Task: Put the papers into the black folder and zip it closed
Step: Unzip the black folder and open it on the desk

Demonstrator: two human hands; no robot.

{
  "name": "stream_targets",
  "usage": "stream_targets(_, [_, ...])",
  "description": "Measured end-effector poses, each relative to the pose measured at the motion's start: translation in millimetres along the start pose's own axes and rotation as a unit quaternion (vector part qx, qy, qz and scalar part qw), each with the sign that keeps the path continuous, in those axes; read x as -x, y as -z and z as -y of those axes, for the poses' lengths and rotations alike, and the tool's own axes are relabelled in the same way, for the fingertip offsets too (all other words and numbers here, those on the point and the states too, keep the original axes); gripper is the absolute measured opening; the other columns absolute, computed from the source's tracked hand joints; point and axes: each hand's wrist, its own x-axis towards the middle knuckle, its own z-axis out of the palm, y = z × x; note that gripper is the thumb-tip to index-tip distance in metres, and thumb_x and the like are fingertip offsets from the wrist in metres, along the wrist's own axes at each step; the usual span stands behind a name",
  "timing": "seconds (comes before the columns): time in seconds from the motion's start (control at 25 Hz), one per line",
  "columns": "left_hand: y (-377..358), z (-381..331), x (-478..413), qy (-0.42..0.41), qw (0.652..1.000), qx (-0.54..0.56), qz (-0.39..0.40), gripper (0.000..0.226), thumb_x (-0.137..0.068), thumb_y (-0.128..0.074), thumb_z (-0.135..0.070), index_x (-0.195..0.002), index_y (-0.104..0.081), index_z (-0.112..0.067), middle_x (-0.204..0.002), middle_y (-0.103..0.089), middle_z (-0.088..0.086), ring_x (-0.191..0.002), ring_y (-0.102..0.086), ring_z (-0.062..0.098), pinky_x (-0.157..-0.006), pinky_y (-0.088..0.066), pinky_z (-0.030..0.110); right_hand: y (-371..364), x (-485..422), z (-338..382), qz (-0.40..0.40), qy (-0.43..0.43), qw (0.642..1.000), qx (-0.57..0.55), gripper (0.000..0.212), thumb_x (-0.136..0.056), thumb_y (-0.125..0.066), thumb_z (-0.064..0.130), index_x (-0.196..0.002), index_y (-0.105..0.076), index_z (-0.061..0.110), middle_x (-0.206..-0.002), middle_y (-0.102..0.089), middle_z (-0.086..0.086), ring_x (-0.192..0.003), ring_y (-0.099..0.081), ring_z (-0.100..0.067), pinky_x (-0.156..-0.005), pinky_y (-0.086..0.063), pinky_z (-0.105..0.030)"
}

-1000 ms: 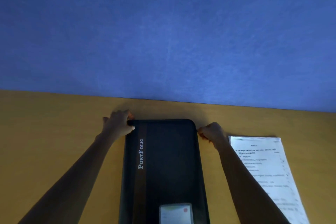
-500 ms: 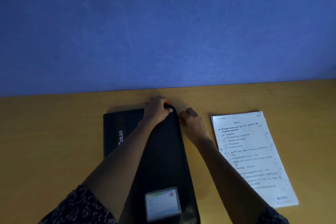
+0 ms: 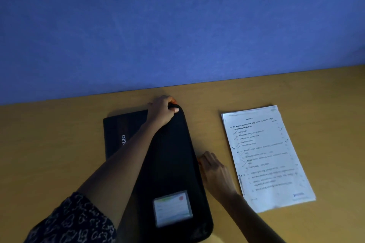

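Folder: black folder [image 3: 169, 156] lies flat on the table, long side running away from the viewer, between the two hands; white lettering ending "OLIO" shows on its left part.
Left hand: left hand [image 3: 162, 111] reaches across the cover, fingers curled shut over the folder's far right corner, thumb pressed on top.
Right hand: right hand [image 3: 214, 171] rests at the folder's right edge about halfway along; fingers bent inward and touching that edge, perhaps pinching the zip pull, but the dim light hides it.
Papers: one stack of printed papers [image 3: 266, 156], to the right of the folder and well apart from it, outside it; sheet count cannot be told.
Count: one folder, one clear card pocket [image 3: 172, 208] on its near end, two hands.
Sleeve: dark patterned sleeve [image 3: 73, 221] on the left arm.
Surface: yellow-brown wooden table [image 3: 49, 144].
Room: plain blue wall [image 3: 177, 25] meets the table's far edge; lighting is dim.
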Motion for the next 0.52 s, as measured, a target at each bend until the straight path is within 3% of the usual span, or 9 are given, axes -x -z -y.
stream_targets(0.12, [0.0, -3.4, 3.8, -0.025, 0.996, -0.082, -0.027, 0.019, -0.089, -0.065, -0.029, -0.104, -0.064, -0.018, -0.113, -0.061, 0.001, -0.112, -0.053, 0.023, -0.100, -0.034, 0.044, -5.9, 50.0, 3.4, 0.023, -0.040, 0.998, -0.033, 0.015, -0.079, -0.070, 0.004, -0.088, -0.062, 0.012, -0.091, -0.058, 0.001, -0.065, -0.060, -0.007, -0.044, -0.052, -0.017])
stream_targets(0.24, [-1.5, -12.2, 30.9, -0.168, 0.957, -0.233, -0.050, 0.036, -0.088, -0.065, -0.031, -0.121, -0.058, -0.020, -0.129, -0.052, 0.003, -0.123, -0.046, 0.025, -0.103, -0.033, 0.043, -8.6, 72.0, 9.7, 0.027, -0.074, 0.996, -0.039, 0.011, -0.082, -0.069, 0.008, -0.090, -0.063, 0.012, -0.093, -0.058, 0.001, -0.062, -0.060, -0.009, -0.043, -0.052, -0.018])
stream_targets(0.36, [-24.6, -20.2, 89.6, -0.325, 0.910, -0.252, 0.061, 0.041, -0.088, -0.064, -0.033, -0.127, -0.058, -0.024, -0.144, -0.044, 0.003, -0.135, -0.036, 0.025, -0.112, -0.024, 0.045, -6.5, 71.5, 16.2, -0.003, -0.094, 0.995, -0.025, 0.010, -0.082, -0.068, 0.006, -0.091, -0.065, 0.010, -0.093, -0.060, -0.002, -0.066, -0.062, -0.015, -0.044, -0.053, -0.026])
stream_targets(0.44, [-43.3, -20.1, 128.1, -0.351, 0.888, -0.251, 0.157, 0.036, -0.089, -0.061, -0.034, -0.124, -0.062, -0.025, -0.148, -0.040, 0.003, -0.140, -0.028, 0.022, -0.116, -0.016, 0.047, -5.2, 70.3, 18.7, -0.020, -0.092, 0.995, -0.016, 0.010, -0.083, -0.065, 0.004, -0.092, -0.065, 0.008, -0.092, -0.062, -0.004, -0.075, -0.064, -0.021, -0.047, -0.054, -0.032])
stream_targets(0.52, [-54.9, -17.2, 151.8, -0.353, 0.877, -0.264, 0.192, 0.031, -0.089, -0.061, -0.035, -0.119, -0.065, -0.024, -0.146, -0.041, 0.004, -0.141, -0.026, 0.021, -0.118, -0.013, 0.048, -5.8, 72.2, 20.9, -0.034, -0.093, 0.995, -0.010, 0.014, -0.087, -0.061, 0.006, -0.100, -0.066, 0.008, -0.094, -0.063, -0.005, -0.085, -0.063, -0.022, -0.055, -0.055, -0.035])
